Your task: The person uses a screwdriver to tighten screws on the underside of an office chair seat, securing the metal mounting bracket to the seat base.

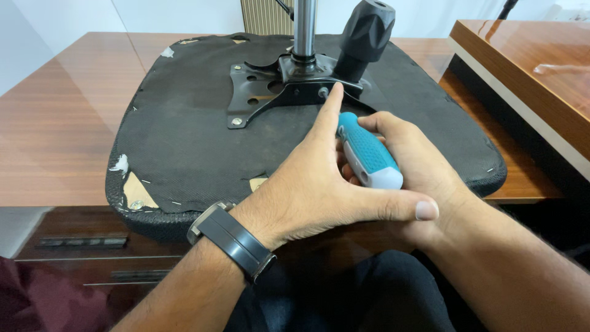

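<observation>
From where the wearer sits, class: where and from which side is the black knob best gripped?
Probably grip the black knob around its faceted, flared head, coming from the upper right. It leans that way off the metal plate, the chrome post crowds its left, and the left hand and screwdriver sit below.

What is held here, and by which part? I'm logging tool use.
The right hand holds a screwdriver by its teal-and-white handle; the left hand rests against it.

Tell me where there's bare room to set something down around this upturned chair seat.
The wooden desk is bare left of the chair seat. The raised wooden top at right is open too. It is crowded around the metal bracket, where the left hand and right hand work the screwdriver.
</observation>
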